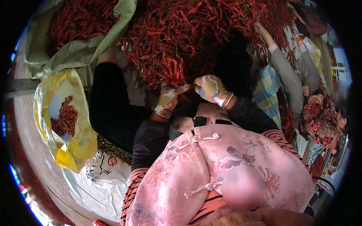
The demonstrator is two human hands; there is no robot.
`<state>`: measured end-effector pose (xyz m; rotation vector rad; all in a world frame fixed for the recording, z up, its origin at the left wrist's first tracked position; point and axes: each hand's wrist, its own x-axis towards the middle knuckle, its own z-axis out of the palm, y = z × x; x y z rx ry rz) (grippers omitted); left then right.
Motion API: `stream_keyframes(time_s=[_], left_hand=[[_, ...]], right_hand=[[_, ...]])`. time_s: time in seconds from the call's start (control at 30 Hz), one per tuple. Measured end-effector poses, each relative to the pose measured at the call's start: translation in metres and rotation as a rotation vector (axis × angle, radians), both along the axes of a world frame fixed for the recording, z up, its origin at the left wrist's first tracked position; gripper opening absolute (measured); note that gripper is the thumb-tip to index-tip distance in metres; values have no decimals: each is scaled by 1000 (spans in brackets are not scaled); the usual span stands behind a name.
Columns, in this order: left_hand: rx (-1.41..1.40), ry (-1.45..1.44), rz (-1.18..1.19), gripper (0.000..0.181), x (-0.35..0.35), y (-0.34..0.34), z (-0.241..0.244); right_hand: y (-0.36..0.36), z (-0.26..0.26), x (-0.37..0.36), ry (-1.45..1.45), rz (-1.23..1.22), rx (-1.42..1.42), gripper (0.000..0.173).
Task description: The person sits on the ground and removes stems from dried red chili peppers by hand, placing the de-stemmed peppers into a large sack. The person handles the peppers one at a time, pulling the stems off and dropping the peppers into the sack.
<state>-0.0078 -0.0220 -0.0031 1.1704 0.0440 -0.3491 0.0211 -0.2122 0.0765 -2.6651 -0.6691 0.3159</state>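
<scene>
A large heap of dried red chili peppers [181, 31] spreads before me, its near edge reaching down between my black-trousered legs. My left hand [168, 97], in a camouflage-patterned glove, touches the chilies at that edge, its index finger stretched to the right. Beside it is my right hand [212, 89] in a matching glove, fingers curled and thumb side turned toward the left hand. A small gap separates the two hands. Whether either one pinches a chili or stem is too small and dark to tell. A bracelet circles each wrist.
On the left, a yellow plastic bag [80, 144] holds some chili pieces, beside a green woven sack [76, 52] of chilies. A white plastic sack [109, 172] lies below. To the right, a co-worker's hand [263, 32] reaches into the heap near a blue-and-yellow checked cloth [267, 90].
</scene>
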Motion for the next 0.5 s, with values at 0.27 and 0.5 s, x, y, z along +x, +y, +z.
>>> stream_keyframes(time_s=[0.27,0.5], left_hand=[[-857,25,-85,40,-6,-17,-18],[-758,169,237,21,15,19,25]], right_hand=[[-46,-78,29,278,-31,84,32],[-60,-158,97,496,-495,514,31]])
